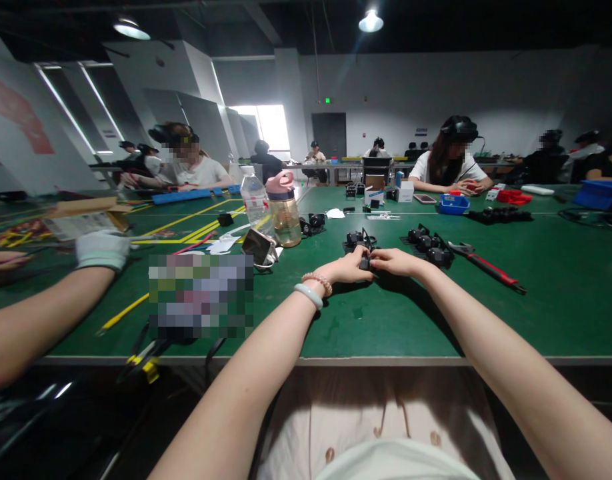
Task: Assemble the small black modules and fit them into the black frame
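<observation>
Both hands meet over the green table (pixel 386 327), around a small black part (pixel 365 261) at the centre of the view. My left hand (pixel 347 267) comes from the left, fingers closed on that part. From the right, my right hand (pixel 393 261) pinches its other side, fingertips close to those of the left. Just behind the fingers sits a black assembly (pixel 356 239) with a thin upright piece. More black assemblies (pixel 429 245) lie to the right of my right hand. Fine details of the held part are too small to tell.
A red-handled tool (pixel 491 268) lies at right. A pink-lidded bottle (pixel 285 213), a clear bottle (pixel 255 200) and a metallic block (pixel 259 248) stand left of centre. Another person's gloved hand (pixel 102 251) is at far left. A blue bin (pixel 454 204) is farther back.
</observation>
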